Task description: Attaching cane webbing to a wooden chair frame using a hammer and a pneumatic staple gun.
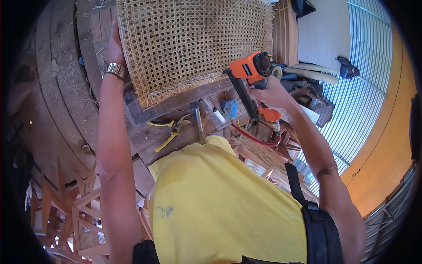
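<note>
A woven cane panel (195, 42) with a frayed border lies across the wooden workbench (136, 141). My left hand (116, 46) grips its left edge, fingers partly hidden along that side. My right hand (272, 94) is closed round the handle of an orange and black pneumatic nail gun (248, 68), whose nose is over the panel's lower right border. A red hose (252, 138) runs from the gun's fitting. Below the panel lie yellow-handled snips (165, 141), a hammer (198, 123), a white tube (218, 115) and a small blue object (231, 108).
Weathered planks with loose cane strands (66, 66) lie at the left. Wooden chair frames (81, 202) stand below. At the right are a pale board (323, 35), pale rolls (316, 75), dark items, corrugated sheeting (365, 88) and an orange surface (387, 145).
</note>
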Action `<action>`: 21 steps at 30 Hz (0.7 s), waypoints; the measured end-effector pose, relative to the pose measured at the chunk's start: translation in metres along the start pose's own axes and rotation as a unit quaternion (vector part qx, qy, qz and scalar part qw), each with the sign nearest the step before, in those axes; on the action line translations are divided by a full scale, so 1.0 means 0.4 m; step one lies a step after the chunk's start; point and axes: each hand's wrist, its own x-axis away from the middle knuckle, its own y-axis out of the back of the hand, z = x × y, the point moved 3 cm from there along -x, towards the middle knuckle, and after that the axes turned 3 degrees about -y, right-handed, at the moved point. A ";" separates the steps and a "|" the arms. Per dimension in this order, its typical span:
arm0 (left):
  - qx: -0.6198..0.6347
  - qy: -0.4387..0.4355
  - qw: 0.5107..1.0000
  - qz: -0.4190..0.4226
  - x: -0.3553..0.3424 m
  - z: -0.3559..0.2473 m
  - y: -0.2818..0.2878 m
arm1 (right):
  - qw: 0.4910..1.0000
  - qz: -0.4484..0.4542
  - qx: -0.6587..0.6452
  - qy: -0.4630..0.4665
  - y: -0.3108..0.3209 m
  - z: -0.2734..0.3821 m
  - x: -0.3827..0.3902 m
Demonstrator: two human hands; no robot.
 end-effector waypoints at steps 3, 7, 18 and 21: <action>-0.011 -0.019 1.000 -0.001 0.002 -0.006 -0.004 | 1.000 0.001 -0.023 0.006 0.010 -0.006 0.025; -0.028 0.015 0.999 -0.023 0.017 0.001 -0.002 | 0.996 -0.026 -0.076 -0.034 0.039 -0.044 0.058; -0.030 0.004 0.999 -0.040 0.002 0.006 0.006 | 0.997 -0.028 -0.072 -0.001 0.061 -0.077 0.005; -0.025 0.009 0.999 -0.041 0.001 0.008 0.008 | 0.998 -0.027 -0.055 -0.016 0.056 -0.084 -0.001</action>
